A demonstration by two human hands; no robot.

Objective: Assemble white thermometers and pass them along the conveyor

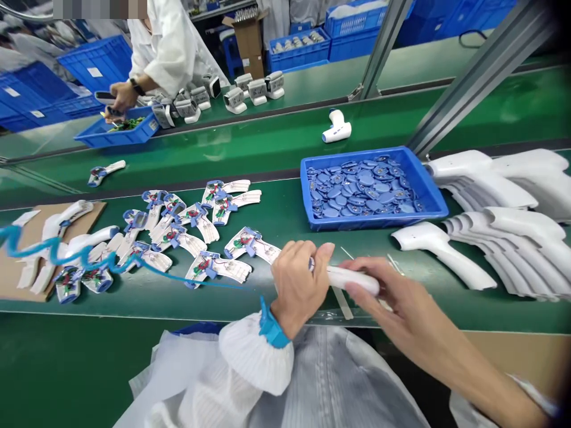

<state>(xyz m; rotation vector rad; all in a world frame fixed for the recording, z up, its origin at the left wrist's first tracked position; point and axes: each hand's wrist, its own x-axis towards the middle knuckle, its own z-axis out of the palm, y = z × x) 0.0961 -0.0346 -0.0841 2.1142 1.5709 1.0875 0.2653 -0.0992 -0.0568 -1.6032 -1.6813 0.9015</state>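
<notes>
White plastic thermometer housing [354, 280], over the near edge of the green assembly belt [276, 220]. Left hand [298, 288]: fingers clenched around its left end. Right hand [392, 297]: fingers grasping its right end.

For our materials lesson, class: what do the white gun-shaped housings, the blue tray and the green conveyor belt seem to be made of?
The white gun-shaped housings look like moulded plastic: smooth, satin, with even curves. The blue tray looks like rigid plastic, with glossy moulded walls. The green conveyor belt looks like rubber or PVC, with a soft sheen; the picture cannot settle which.
</notes>
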